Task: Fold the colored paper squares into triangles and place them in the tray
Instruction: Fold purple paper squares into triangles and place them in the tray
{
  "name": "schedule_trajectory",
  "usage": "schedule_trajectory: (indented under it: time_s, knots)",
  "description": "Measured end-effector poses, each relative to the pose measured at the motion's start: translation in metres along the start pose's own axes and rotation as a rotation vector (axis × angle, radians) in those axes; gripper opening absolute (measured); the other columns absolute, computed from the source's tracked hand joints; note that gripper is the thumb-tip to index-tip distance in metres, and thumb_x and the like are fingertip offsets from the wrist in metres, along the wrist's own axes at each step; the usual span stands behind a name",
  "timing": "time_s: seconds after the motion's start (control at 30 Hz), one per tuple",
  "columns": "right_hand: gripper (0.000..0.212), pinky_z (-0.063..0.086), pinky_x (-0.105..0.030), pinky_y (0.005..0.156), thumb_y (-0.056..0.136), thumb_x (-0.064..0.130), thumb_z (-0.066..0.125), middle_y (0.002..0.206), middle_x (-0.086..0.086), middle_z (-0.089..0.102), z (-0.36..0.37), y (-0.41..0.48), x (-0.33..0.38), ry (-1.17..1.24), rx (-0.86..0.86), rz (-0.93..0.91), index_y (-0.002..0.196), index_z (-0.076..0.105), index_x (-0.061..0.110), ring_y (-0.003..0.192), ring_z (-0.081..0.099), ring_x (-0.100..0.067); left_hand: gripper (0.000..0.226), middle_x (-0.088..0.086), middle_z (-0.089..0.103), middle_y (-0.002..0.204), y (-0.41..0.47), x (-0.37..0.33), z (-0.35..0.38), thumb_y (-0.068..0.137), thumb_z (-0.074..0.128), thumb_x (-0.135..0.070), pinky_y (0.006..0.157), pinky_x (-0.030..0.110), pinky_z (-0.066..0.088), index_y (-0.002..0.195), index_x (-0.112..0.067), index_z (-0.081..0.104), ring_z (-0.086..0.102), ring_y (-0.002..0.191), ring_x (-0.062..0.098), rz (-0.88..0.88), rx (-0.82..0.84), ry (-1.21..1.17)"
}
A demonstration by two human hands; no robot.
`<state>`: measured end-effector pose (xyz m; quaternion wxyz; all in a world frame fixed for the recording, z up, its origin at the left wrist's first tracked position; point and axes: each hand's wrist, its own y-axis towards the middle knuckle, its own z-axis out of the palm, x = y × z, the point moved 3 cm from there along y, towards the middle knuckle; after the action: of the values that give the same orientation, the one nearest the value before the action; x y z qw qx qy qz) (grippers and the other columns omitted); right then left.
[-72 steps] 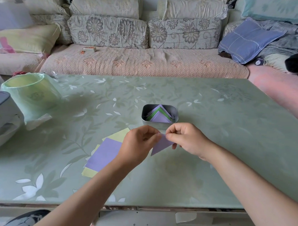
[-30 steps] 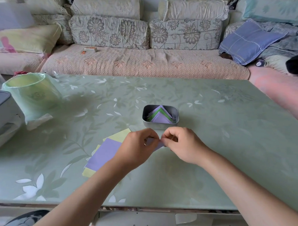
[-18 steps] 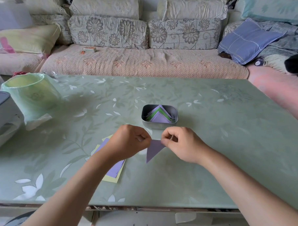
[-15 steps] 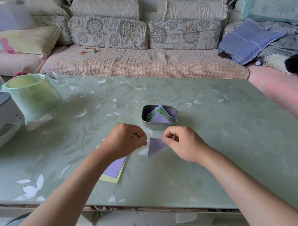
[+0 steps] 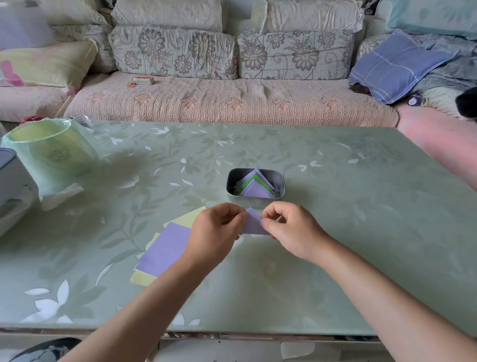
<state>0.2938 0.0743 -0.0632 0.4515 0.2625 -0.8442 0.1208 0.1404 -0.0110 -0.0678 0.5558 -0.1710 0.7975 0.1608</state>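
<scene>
Glossy floral table [image 5: 338, 240]; both hands' fingers [image 5: 268, 223] pinch folded purple paper [image 5: 253, 224]

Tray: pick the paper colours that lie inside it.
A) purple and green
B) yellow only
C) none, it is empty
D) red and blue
A: the tray holds folded purple papers with green ones between them, while the yellow sheets lie outside it on the table.
</scene>
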Motion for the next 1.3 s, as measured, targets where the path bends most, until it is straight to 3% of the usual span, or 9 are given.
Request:
schedule_trajectory:
  time_s: [0.23,0.37,0.53,0.63,0.8,0.93,1.07,1.23,1.3]
  knots:
    - [0.014,0.037,-0.010,0.054,0.091,0.024,0.068,0.062,0.028,0.058,0.003,-0.004,0.010,-0.015,-0.055,-0.108,0.077,0.066,0.026,0.054,0.049,0.000,0.017,-0.008,0.065,0.067,-0.008,-0.004,0.006,0.092,0.061,-0.019,0.060,0.023,0.047,0.078,-0.023,0.069,0.057,0.061,0.011,0.215,0.022,0.255]
    - [0.015,0.039,-0.017,0.055,0.089,0.023,0.070,0.059,0.017,0.058,0.006,-0.003,0.008,0.043,-0.042,-0.063,0.074,0.067,0.023,0.054,0.046,-0.004,0.014,-0.006,0.064,0.069,-0.006,-0.005,0.002,0.086,0.056,-0.020,0.056,0.035,0.050,0.083,-0.018,0.069,0.057,0.065,0.015,0.527,0.018,0.514]
    - [0.019,0.045,-0.033,0.067,0.087,0.022,0.066,0.068,0.003,0.061,0.002,0.000,0.005,0.174,-0.041,-0.054,0.068,0.064,0.026,0.065,0.052,-0.015,0.024,-0.003,0.054,0.062,0.000,-0.009,-0.009,0.086,0.044,-0.028,0.049,0.038,0.045,0.074,-0.018,0.062,0.048,0.058,0.018,0.643,0.008,0.638]
    - [0.016,0.044,-0.032,0.067,0.086,0.018,0.065,0.068,-0.002,0.060,-0.003,0.002,0.005,0.285,-0.067,-0.050,0.070,0.065,0.021,0.065,0.053,-0.018,0.027,-0.004,0.056,0.065,0.004,-0.009,-0.017,0.086,0.040,-0.030,0.049,0.037,0.047,0.076,-0.017,0.061,0.052,0.059,0.020,0.646,0.012,0.645]
    - [0.020,0.040,-0.016,0.054,0.092,0.004,0.062,0.068,-0.003,0.057,-0.013,0.005,0.001,0.357,-0.125,-0.007,0.074,0.063,0.013,0.063,0.050,-0.017,0.025,-0.005,0.061,0.071,0.010,-0.004,-0.028,0.087,0.041,-0.032,0.053,0.037,0.051,0.082,-0.019,0.061,0.058,0.064,0.022,0.582,0.013,0.655]
    - [0.019,0.044,-0.028,0.063,0.092,0.009,0.064,0.070,-0.005,0.060,-0.014,0.007,-0.003,0.319,-0.129,-0.018,0.075,0.065,0.015,0.064,0.052,-0.018,0.012,-0.006,0.063,0.077,0.011,-0.002,-0.031,0.093,0.055,-0.021,0.063,0.036,0.052,0.090,-0.019,0.066,0.060,0.072,0.017,0.518,-0.071,0.620]
    - [0.018,0.046,-0.031,0.070,0.090,0.015,0.071,0.069,0.001,0.065,-0.004,0.003,0.003,0.204,-0.043,-0.045,0.073,0.070,0.021,0.065,0.054,-0.012,0.016,-0.014,0.066,0.093,0.002,-0.008,-0.011,0.090,0.069,-0.027,0.073,0.015,0.049,0.105,-0.022,0.071,0.061,0.089,0.002,0.510,0.044,0.405]
    - [0.012,0.044,-0.027,0.066,0.087,0.021,0.076,0.068,0.005,0.065,-0.001,0.004,0.005,0.201,-0.036,-0.045,0.076,0.074,0.023,0.063,0.052,-0.009,0.003,-0.013,0.072,0.074,0.003,-0.007,0.000,0.087,0.074,-0.019,0.061,0.007,0.041,0.085,-0.020,0.076,0.061,0.065,-0.004,0.292,0.015,0.237]
    - [0.013,0.041,-0.020,0.060,0.088,0.022,0.075,0.063,0.010,0.062,-0.003,0.005,0.003,0.137,-0.052,-0.046,0.076,0.074,0.023,0.058,0.050,-0.005,0.006,-0.011,0.072,0.072,0.005,-0.005,0.000,0.087,0.074,-0.023,0.060,0.014,0.044,0.082,-0.020,0.075,0.062,0.064,-0.001,0.194,0.006,0.159]
